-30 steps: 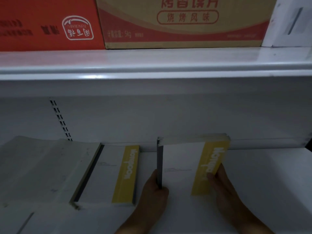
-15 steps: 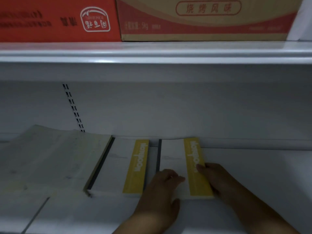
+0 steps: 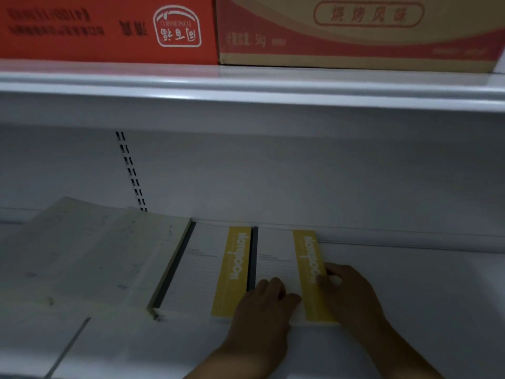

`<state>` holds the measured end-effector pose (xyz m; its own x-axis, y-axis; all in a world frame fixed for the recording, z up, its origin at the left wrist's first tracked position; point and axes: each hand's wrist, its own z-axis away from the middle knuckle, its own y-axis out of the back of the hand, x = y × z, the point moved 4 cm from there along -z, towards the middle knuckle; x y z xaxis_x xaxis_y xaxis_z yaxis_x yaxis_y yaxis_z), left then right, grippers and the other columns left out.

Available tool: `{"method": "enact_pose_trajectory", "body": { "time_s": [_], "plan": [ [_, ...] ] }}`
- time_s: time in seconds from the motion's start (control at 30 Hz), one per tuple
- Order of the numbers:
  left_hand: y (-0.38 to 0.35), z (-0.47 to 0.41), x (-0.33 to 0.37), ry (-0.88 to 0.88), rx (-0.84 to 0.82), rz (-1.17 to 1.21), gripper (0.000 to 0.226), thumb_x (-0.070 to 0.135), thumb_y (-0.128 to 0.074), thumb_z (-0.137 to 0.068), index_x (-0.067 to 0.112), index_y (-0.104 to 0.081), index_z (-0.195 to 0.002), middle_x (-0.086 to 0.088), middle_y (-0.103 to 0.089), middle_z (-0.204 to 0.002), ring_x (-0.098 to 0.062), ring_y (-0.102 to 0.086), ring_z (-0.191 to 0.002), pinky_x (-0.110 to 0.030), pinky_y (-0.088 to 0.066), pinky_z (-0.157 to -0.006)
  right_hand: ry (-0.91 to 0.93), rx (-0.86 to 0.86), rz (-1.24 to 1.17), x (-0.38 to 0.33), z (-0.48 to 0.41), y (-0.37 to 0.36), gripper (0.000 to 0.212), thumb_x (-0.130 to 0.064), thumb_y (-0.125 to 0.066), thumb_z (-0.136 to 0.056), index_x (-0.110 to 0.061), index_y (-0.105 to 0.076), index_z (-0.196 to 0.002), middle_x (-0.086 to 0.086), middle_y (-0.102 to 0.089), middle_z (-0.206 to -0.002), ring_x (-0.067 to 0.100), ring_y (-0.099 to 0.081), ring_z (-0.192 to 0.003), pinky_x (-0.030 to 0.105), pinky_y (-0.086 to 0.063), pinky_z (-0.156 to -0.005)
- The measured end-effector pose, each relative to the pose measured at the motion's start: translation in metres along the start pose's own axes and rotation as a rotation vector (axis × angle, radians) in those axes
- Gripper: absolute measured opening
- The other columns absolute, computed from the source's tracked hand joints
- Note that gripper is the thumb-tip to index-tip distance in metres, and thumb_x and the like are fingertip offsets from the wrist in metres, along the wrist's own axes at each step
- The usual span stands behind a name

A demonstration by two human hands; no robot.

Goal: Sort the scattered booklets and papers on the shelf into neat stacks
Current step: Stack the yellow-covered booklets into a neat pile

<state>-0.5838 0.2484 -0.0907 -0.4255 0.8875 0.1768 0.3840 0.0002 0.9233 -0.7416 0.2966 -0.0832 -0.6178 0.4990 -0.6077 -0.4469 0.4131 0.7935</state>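
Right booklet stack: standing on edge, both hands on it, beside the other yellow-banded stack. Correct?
No, not on edge. Head view shows the right booklet stack lying flat on the shelf, left hand and right hand on it, beside the other yellow-banded stack.

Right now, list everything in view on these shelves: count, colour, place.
Red carton: one, red with white print, upper shelf, left.
Tan carton: one, tan with red band, upper shelf, right.
Upper shelf: one, white, across the top.
Slotted upright: one, dark slots, back wall.
Paper pile: one, pale grey, lower shelf, left.
Left booklet stack: one, white with yellow band, right of the paper pile.
Right booklet stack: one, white with yellow band, beside the left one.
Lower shelf: one, white, under the stacks.
Left hand: one, rests on the right booklet stack's cover.
Right hand: one, grips that stack's right edge.
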Motion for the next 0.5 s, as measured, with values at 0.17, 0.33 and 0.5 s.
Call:
{"method": "enact_pose_trajectory", "body": {
  "time_s": [0.17, 0.33, 0.5],
  "plan": [
    [0.000, 0.001, -0.002, 0.001, 0.001, 0.017, 0.056, 0.044, -0.075, -0.031, 0.040, -0.062, -0.085, 0.014, -0.055, -0.076, -0.004, -0.057, -0.064, -0.011, -0.043, -0.049, -0.049, 0.057, 0.018, -0.002, 0.008, -0.002, 0.024, -0.034, -0.053, -0.086, -0.033, -0.067, -0.105, -0.008, -0.071, -0.101, 0.016, -0.065, -0.095, 0.028, -0.049, -0.078],
    [-0.004, 0.000, 0.002, -0.007, 0.011, -0.066, 0.048, 0.042, -0.075, -0.024, 0.033, -0.069, -0.070, 0.011, -0.057, -0.068, -0.008, -0.054, -0.059, -0.015, -0.041, -0.047, -0.021, -0.018, -0.044, -0.003, 0.022, -0.006, 0.022, -0.031, -0.058, -0.086, -0.038, -0.065, -0.106, -0.006, -0.072, -0.092, 0.014, -0.066, -0.087, 0.030, -0.051, -0.077],
    [-0.016, -0.002, 0.002, 0.030, 0.250, -0.068, 0.013, 0.025, -0.055, -0.068, 0.025, -0.067, -0.063, 0.006, -0.062, -0.064, -0.018, -0.036, -0.068, -0.031, -0.027, -0.061, -0.107, -0.037, 0.080, 0.011, 0.023, -0.018, 0.057, -0.058, -0.042, -0.084, -0.037, -0.043, -0.136, 0.003, -0.053, -0.126, 0.017, -0.054, -0.111, 0.031, -0.041, -0.096]
  ]
}}
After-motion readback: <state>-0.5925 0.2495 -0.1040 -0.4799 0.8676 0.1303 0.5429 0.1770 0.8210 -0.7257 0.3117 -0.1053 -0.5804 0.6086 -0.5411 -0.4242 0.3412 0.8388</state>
